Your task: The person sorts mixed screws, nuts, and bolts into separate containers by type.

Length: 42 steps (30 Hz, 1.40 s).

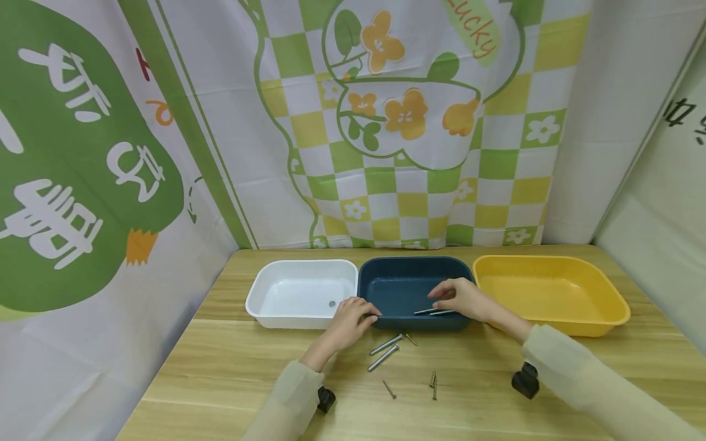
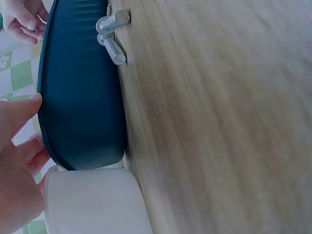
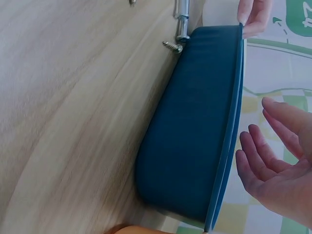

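Observation:
My left hand (image 1: 353, 320) holds the near rim of the dark blue bin (image 1: 386, 263) at its left corner, the thumb at the rim and the fingers beyond it. Over the bin's right part is my right hand (image 1: 458, 298), its fingers loosely bent; the right wrist view shows nothing between them. Two silver bolts (image 1: 443, 312) lie inside the bin below that hand, their far ends hidden. On the table before the bin lie two thick bolts (image 1: 383, 358) and a short screw (image 1: 411, 339). Closer to me are several thin screws (image 1: 389, 389).
The white bin (image 1: 300, 322) stands against the blue one on the left, with a small round metal piece (image 1: 332, 304) in it. To the right stands the yellow bin (image 1: 551, 318). Patterned cloth (image 1: 402, 202) hangs behind the wooden table (image 1: 209, 367).

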{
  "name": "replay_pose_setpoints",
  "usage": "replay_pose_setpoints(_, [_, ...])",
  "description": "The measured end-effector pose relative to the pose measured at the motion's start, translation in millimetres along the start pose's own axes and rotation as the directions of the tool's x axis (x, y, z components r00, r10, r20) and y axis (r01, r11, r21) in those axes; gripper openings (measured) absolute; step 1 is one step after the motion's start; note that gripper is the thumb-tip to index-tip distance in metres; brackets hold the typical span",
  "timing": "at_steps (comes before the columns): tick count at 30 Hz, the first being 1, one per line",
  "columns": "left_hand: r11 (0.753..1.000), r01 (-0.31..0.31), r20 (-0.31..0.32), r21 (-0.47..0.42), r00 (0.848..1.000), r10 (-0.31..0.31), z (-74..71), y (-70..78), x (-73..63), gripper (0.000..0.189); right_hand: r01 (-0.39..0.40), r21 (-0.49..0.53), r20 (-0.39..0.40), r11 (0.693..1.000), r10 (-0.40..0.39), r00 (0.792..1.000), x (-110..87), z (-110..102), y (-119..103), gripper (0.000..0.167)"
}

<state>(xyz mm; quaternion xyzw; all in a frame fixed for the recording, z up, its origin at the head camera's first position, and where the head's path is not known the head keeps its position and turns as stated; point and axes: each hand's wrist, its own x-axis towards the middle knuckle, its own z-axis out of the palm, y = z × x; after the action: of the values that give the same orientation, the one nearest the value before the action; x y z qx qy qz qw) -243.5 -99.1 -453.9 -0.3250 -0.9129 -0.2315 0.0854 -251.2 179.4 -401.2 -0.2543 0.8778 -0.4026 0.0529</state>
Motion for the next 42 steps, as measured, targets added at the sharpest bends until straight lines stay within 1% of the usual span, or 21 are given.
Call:
replay_pose_setpoints(7, [1.000,-0.003,-0.003,-0.006,1.000,0.003,0.0,0.4,-0.2,0.013,0.042,0.041,0.019,0.998,-0.043,0.999,-6.8,4,-8,0.022])
replay_pose_setpoints(12, [1.000,-0.003,-0.003,-0.011,1.000,0.003,-0.5,0.6,-0.3,0.014,0.057,0.057,0.033,0.997,-0.059,0.998,-11.1,7,-15,0.023])
replay_pose_setpoints(18, [1.000,-0.006,-0.005,-0.004,1.000,0.006,-0.8,0.3,0.1,0.014,0.089,0.056,0.025,0.994,-0.090,0.996,-13.9,13,-20,0.024])
replay_pose_setpoints(22, [1.000,-0.002,-0.003,-0.008,1.000,0.002,-0.9,0.3,-0.1,0.013,0.104,0.079,0.016,0.991,-0.105,0.994,-14.9,17,-21,0.025])
replay_pose_setpoints(25, [1.000,-0.002,-0.004,-0.010,1.000,0.002,-1.2,0.6,-0.1,0.013,0.111,0.103,0.027,0.988,-0.114,0.993,-15.1,22,-20,0.025])
replay_pose_setpoints(31, [1.000,-0.010,-0.012,0.000,1.000,0.010,-1.2,0.1,0.9,0.013,0.135,0.069,0.058,0.988,-0.139,0.989,-15.1,31,-20,0.024])
replay_pose_setpoints(36, [1.000,0.001,-0.003,-0.006,1.000,-0.001,-2.2,1.2,1.2,0.013,0.135,0.085,0.096,0.987,-0.143,0.985,-15.6,38,-24,0.020])
replay_pose_setpoints(42, [1.000,0.006,0.000,-0.005,1.000,-0.006,-1.8,1.3,0.4,0.013,0.182,0.116,0.118,0.976,-0.195,0.974,-15.5,48,-24,0.019])
